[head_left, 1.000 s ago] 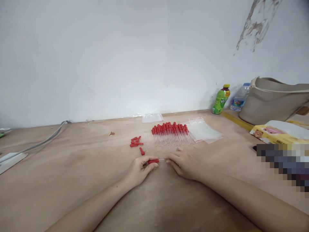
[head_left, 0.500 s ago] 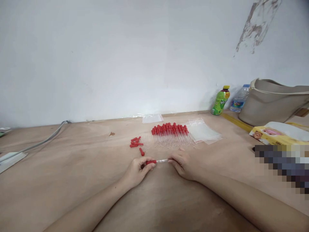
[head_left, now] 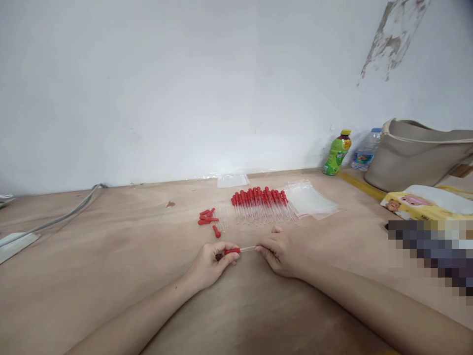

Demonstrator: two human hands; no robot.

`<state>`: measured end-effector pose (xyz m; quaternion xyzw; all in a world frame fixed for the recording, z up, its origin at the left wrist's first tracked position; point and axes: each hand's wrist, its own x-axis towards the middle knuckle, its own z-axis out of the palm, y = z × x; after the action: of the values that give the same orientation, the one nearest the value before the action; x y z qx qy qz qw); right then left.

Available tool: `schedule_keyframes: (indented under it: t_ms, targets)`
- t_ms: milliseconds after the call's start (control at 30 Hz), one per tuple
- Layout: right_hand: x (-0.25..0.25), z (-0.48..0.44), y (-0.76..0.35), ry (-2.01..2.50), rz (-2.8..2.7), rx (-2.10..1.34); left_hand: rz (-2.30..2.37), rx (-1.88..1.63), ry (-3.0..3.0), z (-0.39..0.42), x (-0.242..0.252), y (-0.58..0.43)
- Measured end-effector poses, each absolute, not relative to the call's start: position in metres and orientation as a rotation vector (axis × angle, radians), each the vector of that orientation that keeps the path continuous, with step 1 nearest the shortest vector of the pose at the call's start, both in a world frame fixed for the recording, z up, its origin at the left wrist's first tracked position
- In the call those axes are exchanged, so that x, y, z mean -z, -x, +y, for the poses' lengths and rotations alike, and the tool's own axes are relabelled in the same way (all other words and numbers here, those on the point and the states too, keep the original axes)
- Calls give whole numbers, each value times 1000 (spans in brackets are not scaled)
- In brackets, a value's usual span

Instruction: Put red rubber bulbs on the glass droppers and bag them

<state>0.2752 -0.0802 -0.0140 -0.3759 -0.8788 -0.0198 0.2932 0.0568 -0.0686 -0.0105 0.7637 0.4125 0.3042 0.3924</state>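
Note:
Between thumb and fingers, my left hand [head_left: 215,260] pinches a red rubber dropper bulb [head_left: 232,251]. A clear thin tube [head_left: 247,249] runs from the bulb's right end into the pinched fingers of my right hand [head_left: 275,250]. The tube's far end is hidden in that hand. Just beyond my left hand lie several loose red bulbs [head_left: 204,222], one of them [head_left: 216,231] apart and nearer to me. Clear loose tubes [head_left: 221,219] rest beside them. Farther right is a row of several droppers [head_left: 261,199], red bulbs toward the wall.
Clear plastic bags [head_left: 314,201] lie right of the row, with another bag [head_left: 232,181] by the wall. At the right stand a green bottle [head_left: 336,154], a water bottle [head_left: 364,154], a grey bin [head_left: 410,160] and a yellow tissue pack [head_left: 417,204]. A grey cable [head_left: 79,209] crosses the left side.
Both hands keep their grip on the bulb and tube. The tube now slopes slightly up toward the right, and the right hand is a touch closer to the left.

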Motion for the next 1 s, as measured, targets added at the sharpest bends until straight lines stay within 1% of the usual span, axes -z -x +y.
schedule_keyframes:
  t_ms: [267,667,767,933,1000]
  targets:
    - [5,-84,-269,1085,-2415,7,1065,-734,-1952,-69,8,-58]
    - [-6,-84,-262,1239,-2420,-323,1062,-716,-2032,-68,9,-56]
    - [-8,-85,-263,1278,-2442,-265,1080,-753,-2008,-67,11,-56]
    - [-8,-86,-269,1174,-2491,27,1099,-810,-2089,-66,12,-56]
    - [-7,-83,-275,1211,-2462,17,1117,-857,-2131,-66,11,-55]
